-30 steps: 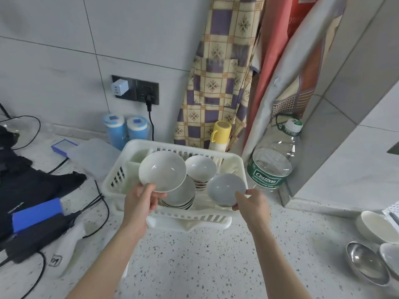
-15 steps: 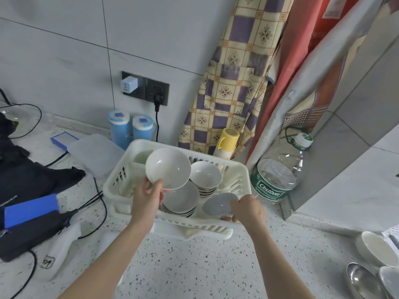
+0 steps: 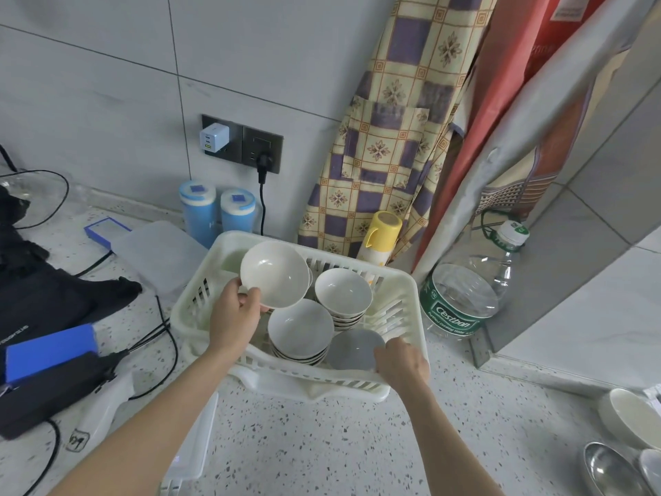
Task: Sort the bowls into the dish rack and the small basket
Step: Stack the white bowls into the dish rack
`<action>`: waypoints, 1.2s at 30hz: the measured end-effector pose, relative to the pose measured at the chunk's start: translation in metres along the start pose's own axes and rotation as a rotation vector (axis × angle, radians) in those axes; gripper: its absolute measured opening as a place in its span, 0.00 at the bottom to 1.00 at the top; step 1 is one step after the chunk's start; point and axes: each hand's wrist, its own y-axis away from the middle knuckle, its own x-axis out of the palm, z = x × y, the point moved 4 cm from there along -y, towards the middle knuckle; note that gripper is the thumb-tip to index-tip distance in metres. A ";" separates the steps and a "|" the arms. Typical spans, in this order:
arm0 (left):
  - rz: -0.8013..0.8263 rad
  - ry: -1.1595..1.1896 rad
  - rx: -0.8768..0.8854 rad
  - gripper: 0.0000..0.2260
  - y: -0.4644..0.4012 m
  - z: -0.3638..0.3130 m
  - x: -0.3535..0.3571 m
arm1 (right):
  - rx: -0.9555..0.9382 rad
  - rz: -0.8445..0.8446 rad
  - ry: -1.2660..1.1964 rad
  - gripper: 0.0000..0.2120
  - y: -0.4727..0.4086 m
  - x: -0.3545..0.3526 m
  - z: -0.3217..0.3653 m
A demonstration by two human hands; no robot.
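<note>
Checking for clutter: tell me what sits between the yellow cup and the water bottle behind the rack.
Head view: no object stands between the yellow cup and the water bottle; only the hanging cloth falls there.

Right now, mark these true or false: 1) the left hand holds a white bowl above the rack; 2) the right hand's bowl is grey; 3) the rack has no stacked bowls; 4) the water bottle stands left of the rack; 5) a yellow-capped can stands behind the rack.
1) True: the left hand grips a white bowl over the dish rack.
2) True: the right hand holds a grey bowl low in the rack.
3) False: two stacks sit inside.
4) False: the water bottle stands to its right.
5) True: yellow-capped can.
</note>
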 end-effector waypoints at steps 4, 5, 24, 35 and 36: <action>-0.051 0.036 0.008 0.06 0.003 0.001 -0.001 | -0.004 0.026 0.070 0.08 -0.005 0.002 -0.001; -0.056 0.042 0.018 0.06 0.003 0.001 -0.002 | -0.002 0.034 0.077 0.07 -0.005 0.003 0.000; -0.040 -0.042 0.007 0.06 -0.001 0.007 0.000 | -0.075 0.099 0.217 0.16 -0.011 -0.016 -0.014; -0.041 -0.047 -0.002 0.07 -0.001 0.007 0.002 | -0.140 0.060 0.293 0.19 -0.013 -0.011 -0.003; -0.041 -0.049 -0.002 0.07 -0.001 0.007 0.002 | -0.134 0.064 0.295 0.19 -0.012 -0.011 -0.002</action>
